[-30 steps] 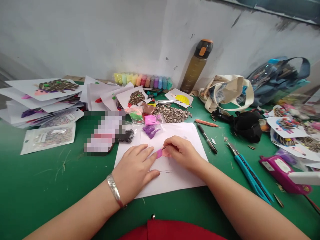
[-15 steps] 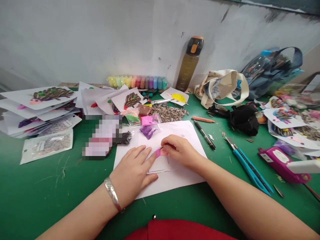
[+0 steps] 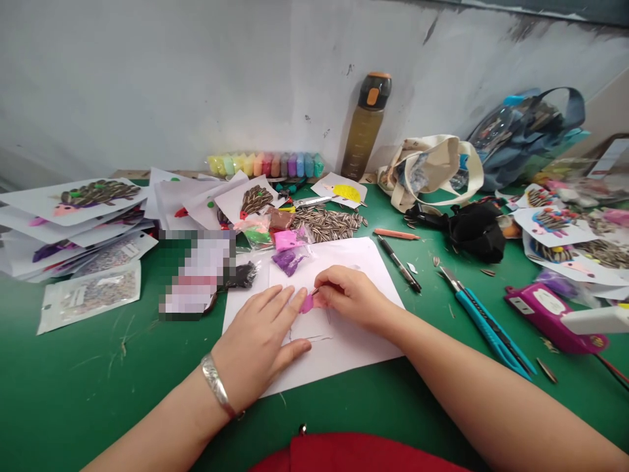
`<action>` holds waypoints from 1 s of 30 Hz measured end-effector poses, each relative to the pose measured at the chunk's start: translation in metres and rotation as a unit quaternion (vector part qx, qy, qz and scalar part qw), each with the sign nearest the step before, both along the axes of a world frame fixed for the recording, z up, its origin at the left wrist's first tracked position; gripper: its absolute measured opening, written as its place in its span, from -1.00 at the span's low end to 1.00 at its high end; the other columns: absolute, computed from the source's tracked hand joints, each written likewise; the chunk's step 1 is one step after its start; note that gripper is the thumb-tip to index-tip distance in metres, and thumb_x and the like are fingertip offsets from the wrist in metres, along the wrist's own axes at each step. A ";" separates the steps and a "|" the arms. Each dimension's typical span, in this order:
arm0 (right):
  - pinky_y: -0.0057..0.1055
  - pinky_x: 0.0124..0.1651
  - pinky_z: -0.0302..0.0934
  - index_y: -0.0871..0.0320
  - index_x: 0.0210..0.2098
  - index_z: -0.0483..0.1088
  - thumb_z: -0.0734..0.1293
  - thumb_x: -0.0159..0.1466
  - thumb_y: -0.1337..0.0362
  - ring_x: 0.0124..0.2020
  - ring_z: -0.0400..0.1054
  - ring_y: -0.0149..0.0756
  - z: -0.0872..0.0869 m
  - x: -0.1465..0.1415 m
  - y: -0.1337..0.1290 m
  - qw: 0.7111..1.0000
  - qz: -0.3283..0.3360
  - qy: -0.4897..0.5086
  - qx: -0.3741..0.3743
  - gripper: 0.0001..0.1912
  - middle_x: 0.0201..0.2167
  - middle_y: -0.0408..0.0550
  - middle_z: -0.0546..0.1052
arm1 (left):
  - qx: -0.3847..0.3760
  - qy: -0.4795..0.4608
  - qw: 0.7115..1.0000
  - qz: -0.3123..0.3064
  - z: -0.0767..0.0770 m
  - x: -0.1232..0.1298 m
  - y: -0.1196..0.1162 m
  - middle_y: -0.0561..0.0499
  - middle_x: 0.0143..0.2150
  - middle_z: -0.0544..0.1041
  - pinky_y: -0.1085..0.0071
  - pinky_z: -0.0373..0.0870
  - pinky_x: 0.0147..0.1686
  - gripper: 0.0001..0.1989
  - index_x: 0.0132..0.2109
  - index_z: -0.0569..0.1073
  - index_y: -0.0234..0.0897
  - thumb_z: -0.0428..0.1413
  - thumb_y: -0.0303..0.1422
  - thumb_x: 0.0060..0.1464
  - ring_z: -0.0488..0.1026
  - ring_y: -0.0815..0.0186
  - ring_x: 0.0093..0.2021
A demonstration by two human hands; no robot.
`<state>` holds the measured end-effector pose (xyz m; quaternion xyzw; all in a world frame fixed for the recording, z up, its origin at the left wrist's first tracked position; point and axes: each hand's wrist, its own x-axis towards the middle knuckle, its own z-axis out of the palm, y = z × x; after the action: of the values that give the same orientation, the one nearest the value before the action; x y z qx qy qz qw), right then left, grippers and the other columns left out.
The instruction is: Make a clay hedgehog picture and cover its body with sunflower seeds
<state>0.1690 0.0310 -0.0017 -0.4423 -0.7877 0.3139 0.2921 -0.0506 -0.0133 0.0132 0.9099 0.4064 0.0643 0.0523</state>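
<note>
Head view: left hand (image 3: 263, 328) lies palm down on the white paper (image 3: 361, 344), fingers loosely spread, gripping nothing; right hand (image 3: 322, 293) has its fingertips pinched together on a small dark sliver (image 3: 316, 291), too small to identify. The purple patch (image 3: 306, 304), apparently soft clay, lies on the paper between the hands, beside a peach patch (image 3: 320, 300) partly covered by the right fingers. Judgement: best worked with the left palm weighting the paper against slipping and only light right-hand pressure, as clay probably dents easily.
</note>
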 end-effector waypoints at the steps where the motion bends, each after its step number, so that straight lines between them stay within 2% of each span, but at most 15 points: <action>1: -0.44 -0.23 0.20 0.14 -0.30 0.42 0.22 0.20 0.51 -0.32 0.35 -0.38 0.000 0.000 0.000 1.000 -0.001 0.001 -0.002 -0.80 -0.38 -0.14 0.50 | 0.003 0.005 1.000 0.003 -0.001 0.000 0.000 -0.23 0.25 0.32 -0.02 0.23 0.17 -0.41 0.26 0.26 -0.30 0.05 -0.10 0.17 0.21 -0.06 0.24; 7: -0.43 -0.29 0.25 0.12 -0.30 0.40 0.21 0.24 0.44 -0.39 0.38 -0.40 0.004 0.000 -0.002 0.996 -0.022 0.062 -0.063 -0.84 -0.38 -0.15 0.50 | 0.027 -0.009 1.000 0.008 -0.001 0.002 0.000 -0.21 0.25 0.31 -0.05 0.20 0.18 -0.44 0.24 0.28 -0.23 0.03 -0.08 0.18 0.17 -0.07 0.26; 11: -0.45 -0.39 0.28 0.12 -0.30 0.37 0.22 0.24 0.38 -0.49 0.37 -0.42 0.007 0.000 -0.003 0.979 -0.037 0.137 -0.145 -0.90 -0.44 -0.18 0.47 | 0.032 0.005 0.999 0.013 -0.003 0.005 0.001 -0.20 0.28 0.28 -0.15 0.14 0.18 -0.44 0.25 0.27 -0.15 0.04 -0.06 0.17 0.14 -0.11 0.28; 13: -0.45 -0.40 0.28 0.13 -0.31 0.37 0.21 0.24 0.39 -0.50 0.37 -0.43 0.007 0.000 -0.002 0.976 -0.036 0.147 -0.158 -0.89 -0.43 -0.18 0.46 | 0.023 0.017 1.000 0.009 -0.005 0.007 0.001 -0.21 0.27 0.29 -0.17 0.15 0.16 -0.44 0.26 0.27 -0.15 0.03 -0.07 0.18 0.16 -0.11 0.27; 15: -0.45 -0.35 0.28 0.13 -0.31 0.38 0.21 0.23 0.41 -0.46 0.38 -0.42 0.006 0.000 -0.001 0.984 -0.035 0.122 -0.123 -0.87 -0.41 -0.17 0.48 | 0.020 0.016 1.000 0.009 -0.006 0.008 0.001 -0.22 0.26 0.31 -0.17 0.14 0.16 -0.45 0.26 0.27 -0.17 0.02 -0.08 0.19 0.18 -0.10 0.26; 19: -0.43 -0.23 0.21 0.13 -0.30 0.41 0.22 0.24 0.45 -0.32 0.36 -0.37 0.001 0.001 -0.002 0.999 -0.035 0.027 0.014 -0.84 -0.35 -0.12 0.52 | 0.024 0.002 1.000 0.007 -0.007 0.007 0.002 -0.20 0.24 0.34 -0.14 0.15 0.17 -0.45 0.26 0.26 -0.21 0.00 -0.09 0.21 0.20 -0.07 0.25; 24: -0.37 -0.23 0.10 0.17 -0.31 0.43 0.18 0.31 0.39 -0.35 0.29 -0.30 0.003 -0.002 -0.012 0.981 -0.009 -0.117 0.152 -0.81 -0.42 -0.05 0.48 | 0.019 0.003 1.000 0.002 -0.005 0.008 0.003 -0.19 0.22 0.36 -0.18 0.14 0.16 -0.47 0.23 0.30 -0.22 0.02 -0.09 0.19 0.21 -0.11 0.24; 27: -0.33 -0.20 0.04 0.17 -0.33 0.44 0.18 0.32 0.38 -0.31 0.25 -0.26 0.008 -0.004 -0.018 0.968 -0.017 -0.161 0.193 -0.80 -0.41 -0.03 0.48 | 0.011 0.007 1.000 0.008 -0.003 0.009 0.002 -0.20 0.23 0.35 -0.19 0.14 0.16 -0.47 0.22 0.31 -0.24 0.03 -0.09 0.19 0.20 -0.11 0.24; 30: -0.28 -0.14 -0.01 0.14 -0.32 0.44 0.21 0.32 0.36 -0.24 0.23 -0.23 0.012 -0.003 -0.019 0.966 -0.045 -0.159 0.200 -0.83 -0.36 -0.05 0.50 | 0.003 0.011 1.000 0.010 -0.001 0.010 0.001 -0.20 0.24 0.34 -0.19 0.12 0.17 -0.46 0.23 0.29 -0.24 0.04 -0.09 0.18 0.19 -0.10 0.25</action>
<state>0.1656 0.0118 0.0106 -0.4543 -0.8500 0.0617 0.2594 -0.0402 -0.0120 0.0120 0.9068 0.4155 0.0558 0.0442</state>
